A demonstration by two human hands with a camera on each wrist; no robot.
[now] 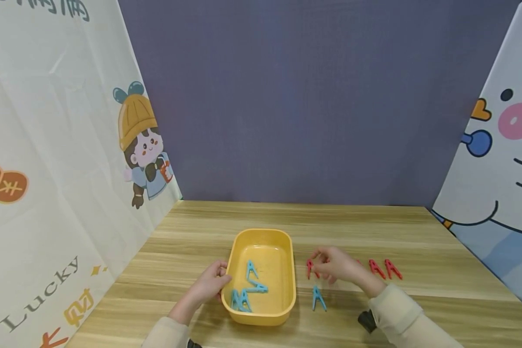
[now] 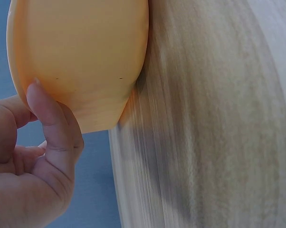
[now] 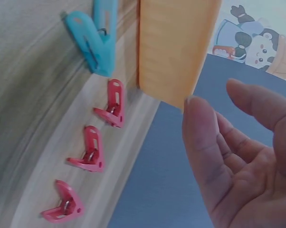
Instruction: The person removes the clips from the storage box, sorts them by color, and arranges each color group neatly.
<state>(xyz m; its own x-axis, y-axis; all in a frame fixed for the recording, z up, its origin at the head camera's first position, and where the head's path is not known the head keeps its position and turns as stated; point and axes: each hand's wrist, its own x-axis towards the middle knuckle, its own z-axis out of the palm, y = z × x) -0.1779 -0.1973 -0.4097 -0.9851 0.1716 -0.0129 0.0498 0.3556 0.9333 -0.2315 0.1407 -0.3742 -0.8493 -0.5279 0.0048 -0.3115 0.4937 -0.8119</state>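
Note:
My left hand [image 1: 210, 284] grips the left rim of a yellow plastic tub [image 1: 273, 318], one finger lying against its outer wall in the left wrist view. Several blue clothespins [image 1: 244, 300] lie inside, toward its near left. Right of the tub, my right hand [image 1: 336, 265] hovers over a row of red clothespins, with thumb and forefinger apart and nothing between them in the right wrist view. The leftmost red clothespin [image 1: 310, 268] shows beside its fingertips. A single blue clothespin [image 1: 318, 298] lies on the table just nearer, and the hand partly hides the row.
More red clothespins [image 1: 376, 268] lie to the right, beyond my right forearm. The wooden table [image 1: 200, 217] ends at a dark blue backdrop [image 1: 287, 106], with printed white sheets [image 1: 61, 145] at the sides.

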